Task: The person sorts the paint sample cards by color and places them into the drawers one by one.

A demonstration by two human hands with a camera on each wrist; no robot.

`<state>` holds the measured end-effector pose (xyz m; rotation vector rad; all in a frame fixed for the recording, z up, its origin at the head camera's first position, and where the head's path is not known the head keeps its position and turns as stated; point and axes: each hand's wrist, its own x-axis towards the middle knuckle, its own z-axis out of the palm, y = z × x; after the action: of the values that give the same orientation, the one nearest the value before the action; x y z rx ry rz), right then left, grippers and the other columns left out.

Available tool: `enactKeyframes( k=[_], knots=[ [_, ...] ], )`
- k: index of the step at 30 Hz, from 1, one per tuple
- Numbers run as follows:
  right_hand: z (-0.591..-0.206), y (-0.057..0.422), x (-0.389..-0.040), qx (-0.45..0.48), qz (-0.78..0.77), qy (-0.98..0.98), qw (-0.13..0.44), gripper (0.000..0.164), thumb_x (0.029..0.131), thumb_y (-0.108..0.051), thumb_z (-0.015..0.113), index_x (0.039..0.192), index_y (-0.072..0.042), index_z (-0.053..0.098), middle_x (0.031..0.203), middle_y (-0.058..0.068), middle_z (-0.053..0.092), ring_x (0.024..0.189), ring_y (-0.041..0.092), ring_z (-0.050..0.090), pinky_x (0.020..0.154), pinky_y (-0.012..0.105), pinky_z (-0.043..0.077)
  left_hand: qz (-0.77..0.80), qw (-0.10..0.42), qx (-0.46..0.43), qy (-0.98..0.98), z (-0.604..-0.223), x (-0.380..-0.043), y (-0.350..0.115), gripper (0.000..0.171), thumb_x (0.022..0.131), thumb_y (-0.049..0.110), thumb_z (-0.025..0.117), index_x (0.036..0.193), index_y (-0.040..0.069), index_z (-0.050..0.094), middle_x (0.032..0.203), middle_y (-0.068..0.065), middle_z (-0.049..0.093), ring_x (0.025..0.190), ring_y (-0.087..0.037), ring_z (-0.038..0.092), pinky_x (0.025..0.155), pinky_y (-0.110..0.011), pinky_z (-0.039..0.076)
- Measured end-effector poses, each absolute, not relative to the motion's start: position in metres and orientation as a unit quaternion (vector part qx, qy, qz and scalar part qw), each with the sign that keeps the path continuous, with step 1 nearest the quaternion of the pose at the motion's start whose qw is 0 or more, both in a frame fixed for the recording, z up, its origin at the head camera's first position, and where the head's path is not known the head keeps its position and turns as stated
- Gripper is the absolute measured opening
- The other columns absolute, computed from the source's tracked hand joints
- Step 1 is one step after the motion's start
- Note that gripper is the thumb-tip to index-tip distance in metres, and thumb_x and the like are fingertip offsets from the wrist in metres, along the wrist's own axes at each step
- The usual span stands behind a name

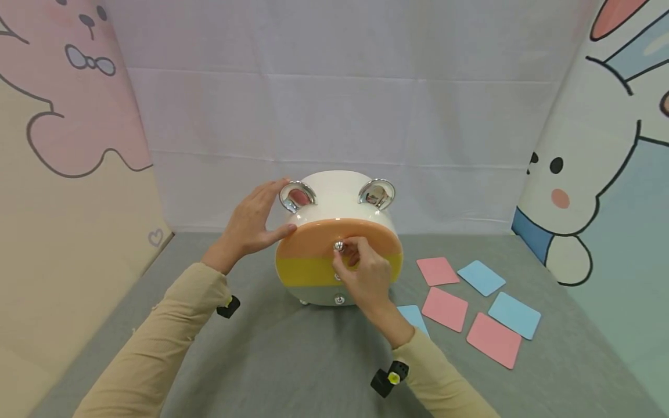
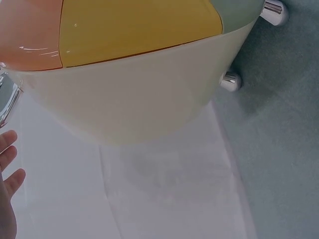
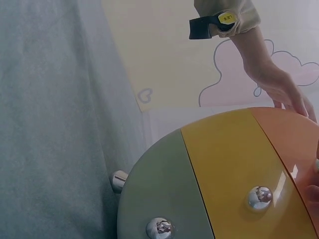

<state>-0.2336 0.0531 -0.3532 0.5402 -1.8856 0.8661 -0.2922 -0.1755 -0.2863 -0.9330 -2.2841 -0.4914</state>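
Observation:
A small rounded drawer cabinet point(image 1: 337, 194) with a white body and two silver ears stands on the table. Its front has an orange drawer point(image 1: 308, 237), a yellow drawer point(image 3: 229, 159) and a grey-green drawer point(image 1: 313, 295), each with a round silver knob. My right hand point(image 1: 368, 276) pinches the top knob point(image 1: 339, 246) on the orange drawer between thumb and fingers. My left hand point(image 1: 251, 223) is at the cabinet's upper left, fingers extended by the silver ear point(image 1: 298, 196) and thumb at the orange drawer's edge. The drawer fronts look flush with one another.
Several pink cards point(image 1: 445, 309) and blue cards point(image 1: 481, 278) lie on the grey table point(image 1: 251, 360) to the right. One blue card point(image 1: 413, 318) is partly behind my right forearm. A white cloth point(image 1: 209, 116) hangs behind, between side panels with cartoon animals.

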Motion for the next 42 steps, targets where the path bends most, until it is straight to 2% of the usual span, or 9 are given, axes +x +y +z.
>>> enactKeyframes(
  k=[6, 10, 15, 19, 32, 42],
  knots=[
    [-0.35, 0.055, -0.229, 0.226, 0.365, -0.78, 0.456, 0.018, 0.074, -0.012, 0.07, 0.085, -0.004, 0.059, 0.068, 0.002, 0.064, 0.052, 0.01, 0.056, 0.048, 0.021, 0.046, -0.186, 0.307, -0.345, -0.867, -0.286, -0.291, -0.178, 0.087, 0.081, 0.069, 0.038, 0.14, 0.006, 0.032, 0.138, -0.012, 0.041, 0.125, -0.028, 0.037, 0.1, -0.048, 0.033],
    [-0.352, 0.06, -0.224, 0.224, 0.383, -0.776, 0.447, 0.022, 0.071, -0.013, 0.073, 0.084, -0.003, 0.059, 0.069, 0.003, 0.063, 0.053, 0.012, 0.056, 0.049, 0.022, 0.047, -0.184, 0.307, -0.345, -0.867, -0.287, -0.29, -0.178, 0.086, 0.081, 0.068, 0.04, 0.14, 0.006, 0.032, 0.138, -0.012, 0.041, 0.125, -0.028, 0.037, 0.1, -0.048, 0.032],
    [-0.361, 0.068, -0.214, 0.218, 0.382, -0.787, 0.432, 0.026, 0.069, -0.014, 0.076, 0.084, -0.001, 0.059, 0.069, 0.005, 0.062, 0.053, 0.013, 0.057, 0.048, 0.024, 0.048, -0.187, 0.306, -0.344, -0.868, -0.287, -0.29, -0.178, 0.086, 0.08, 0.066, 0.044, 0.14, 0.006, 0.032, 0.138, -0.012, 0.041, 0.126, -0.028, 0.036, 0.101, -0.048, 0.032],
    [-0.372, 0.071, -0.212, 0.208, 0.374, -0.798, 0.424, 0.028, 0.068, -0.017, 0.077, 0.083, -0.002, 0.059, 0.068, 0.004, 0.061, 0.053, 0.012, 0.057, 0.048, 0.024, 0.047, -0.185, 0.306, -0.343, -0.868, -0.286, -0.29, -0.178, 0.087, 0.08, 0.069, 0.041, 0.14, 0.007, 0.032, 0.138, -0.012, 0.041, 0.126, -0.028, 0.036, 0.101, -0.048, 0.032],
    [-0.404, 0.061, -0.219, 0.176, 0.357, -0.815, 0.422, 0.024, 0.068, -0.019, 0.075, 0.082, -0.006, 0.06, 0.066, -0.001, 0.064, 0.052, 0.01, 0.058, 0.047, 0.022, 0.046, -0.194, 0.313, -0.353, -0.86, -0.287, -0.292, -0.177, 0.088, 0.079, 0.07, 0.039, 0.141, 0.007, 0.031, 0.137, -0.012, 0.042, 0.125, -0.028, 0.037, 0.101, -0.047, 0.032],
    [-0.408, 0.049, -0.222, 0.16, 0.374, -0.812, 0.42, 0.017, 0.07, -0.015, 0.072, 0.079, -0.008, 0.058, 0.063, -0.002, 0.062, 0.054, 0.009, 0.057, 0.047, 0.023, 0.045, -0.193, 0.314, -0.353, -0.86, -0.288, -0.292, -0.176, 0.089, 0.079, 0.071, 0.036, 0.14, 0.006, 0.031, 0.136, -0.013, 0.042, 0.124, -0.028, 0.038, 0.1, -0.048, 0.033]
  ],
)
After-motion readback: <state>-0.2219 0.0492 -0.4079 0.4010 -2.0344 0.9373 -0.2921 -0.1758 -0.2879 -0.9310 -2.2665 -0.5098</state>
